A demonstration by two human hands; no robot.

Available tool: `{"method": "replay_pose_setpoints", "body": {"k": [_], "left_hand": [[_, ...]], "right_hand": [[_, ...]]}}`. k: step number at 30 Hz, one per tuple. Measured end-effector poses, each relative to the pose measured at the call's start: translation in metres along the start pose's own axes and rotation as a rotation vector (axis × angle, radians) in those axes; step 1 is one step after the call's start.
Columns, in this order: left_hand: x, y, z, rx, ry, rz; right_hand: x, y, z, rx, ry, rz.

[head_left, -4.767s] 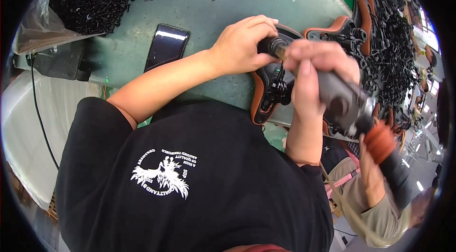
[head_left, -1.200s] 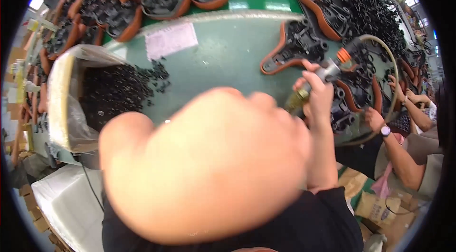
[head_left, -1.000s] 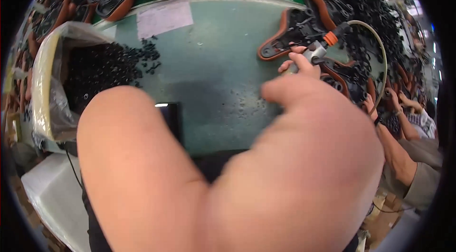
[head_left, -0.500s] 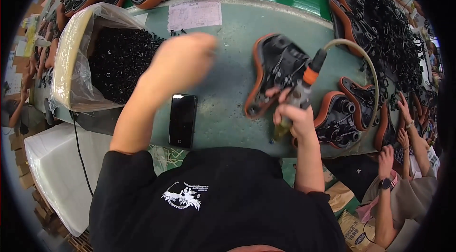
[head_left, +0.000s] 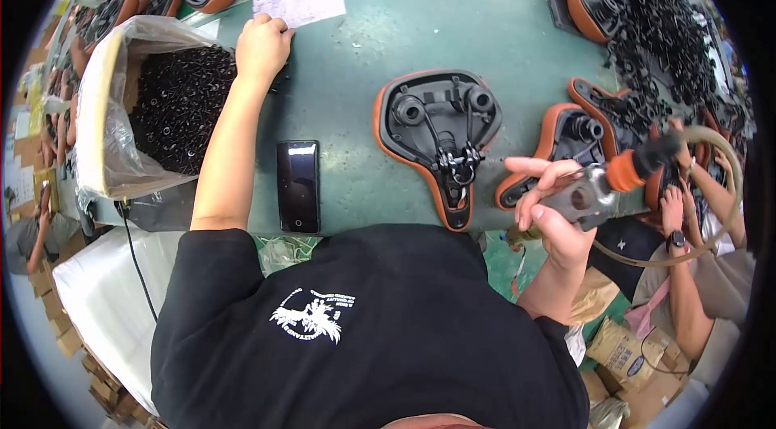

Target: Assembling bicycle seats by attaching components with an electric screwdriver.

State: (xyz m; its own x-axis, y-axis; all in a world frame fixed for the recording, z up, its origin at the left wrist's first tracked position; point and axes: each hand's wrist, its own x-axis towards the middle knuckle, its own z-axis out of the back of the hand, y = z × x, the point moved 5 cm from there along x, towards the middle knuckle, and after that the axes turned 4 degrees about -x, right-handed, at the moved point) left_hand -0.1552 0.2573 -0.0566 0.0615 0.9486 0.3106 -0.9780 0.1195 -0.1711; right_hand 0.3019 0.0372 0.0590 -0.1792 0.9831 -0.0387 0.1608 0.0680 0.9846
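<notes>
A bicycle saddle (head_left: 436,126) with a brown rim lies upside down on the green table, its nose toward me and its black underside and metal clamp facing up. To its right, my right hand (head_left: 558,211) is wrapped round an air screwdriver (head_left: 588,196) with an orange collar and a hose, held apart from the saddle. At the far left my left hand (head_left: 264,48) reaches down to the table by a printed paper sheet (head_left: 311,2). Its fingers are curled together, and what they pinch, if anything, is hidden. Dark small pieces show beside its wrist.
A plastic-lined box (head_left: 101,118) of black screws (head_left: 182,110) stands left. Near it lies a phone (head_left: 298,187). More saddles (head_left: 562,138) lie to the right and along the back, with a heap of black parts (head_left: 667,25) at far right. Other people's hands (head_left: 672,207) are at the right.
My left hand has moved back and left toward the paper. My right hand has drawn the screwdriver right, off the saddle. The saddle now points its nose more straight toward me.
</notes>
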Motion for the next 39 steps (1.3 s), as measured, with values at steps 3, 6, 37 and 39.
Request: {"method": "replay_pose_setpoints", "body": {"k": [3, 6, 37, 39], "left_hand": [[-0.018, -0.039, 0.016, -0.095, -0.023, -0.069], [-0.051, -0.089, 0.037, -1.29, 0.115, 0.316], [-0.119, -0.198, -0.002, -1.311, -0.032, 0.021], [-0.12, -0.197, -0.005, -1.368, -0.085, 0.058]], "right_hand": [[0.001, 0.026, -0.017, 0.08, 0.009, 0.233], [0.008, 0.052, -0.031, 0.205, 0.064, 0.552], [0.068, 0.058, -0.085, -0.171, 0.302, 0.727], [0.075, 0.048, -0.092, -0.167, 0.3, 0.701]]}}
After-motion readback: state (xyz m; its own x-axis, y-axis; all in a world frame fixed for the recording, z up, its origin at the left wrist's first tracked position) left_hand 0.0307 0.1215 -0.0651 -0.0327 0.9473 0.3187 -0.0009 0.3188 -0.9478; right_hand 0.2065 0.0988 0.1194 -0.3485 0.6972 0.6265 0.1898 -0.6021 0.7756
